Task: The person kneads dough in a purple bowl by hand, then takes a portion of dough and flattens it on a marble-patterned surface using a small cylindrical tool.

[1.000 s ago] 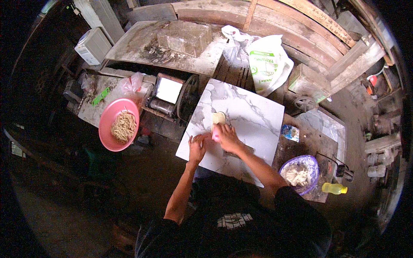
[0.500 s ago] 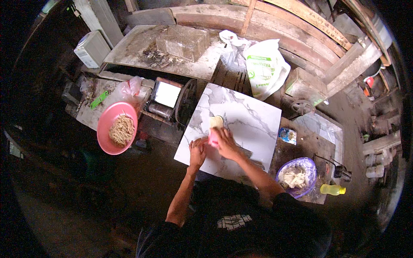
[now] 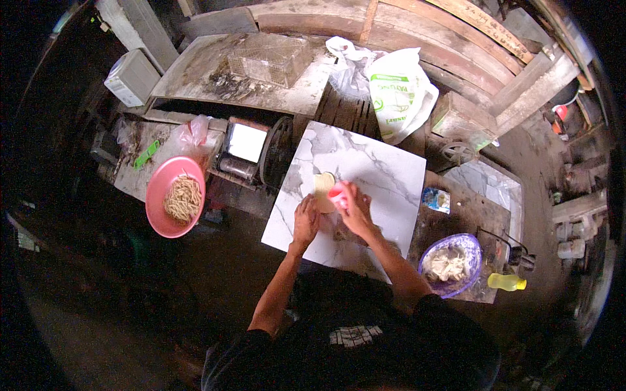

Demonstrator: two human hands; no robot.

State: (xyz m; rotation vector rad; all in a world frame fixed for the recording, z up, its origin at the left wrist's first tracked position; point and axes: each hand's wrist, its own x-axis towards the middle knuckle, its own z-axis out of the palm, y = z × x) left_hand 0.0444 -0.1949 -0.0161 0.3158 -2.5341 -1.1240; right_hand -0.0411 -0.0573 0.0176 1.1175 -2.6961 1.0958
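Observation:
A flattened oval of pale dough [image 3: 323, 186] lies on the white marble-patterned board [image 3: 385, 169]. My right hand [image 3: 355, 212] is closed round a small pink cup [image 3: 337, 194], tilted at the dough's right edge. At the dough's lower left, my left hand [image 3: 306, 218] rests with its fingers stretched forward, close against the edge. Whether the left fingertips press the dough is too small to tell.
Left stands a roller machine [image 3: 246, 146] with a wheel, beside a pink basin [image 3: 154, 205] of thin dough strips. On the right are a purple basin [image 3: 478, 264] of dough, a yellow bottle [image 3: 506, 282] and a blue-white packet [image 3: 436, 200]. White sacks [image 3: 401, 91] stand behind the board.
My right hand has lifted the pink cup off the dough and moved it right, uncovering more of the dough. My left hand has shifted slightly forward and right to the dough's edge.

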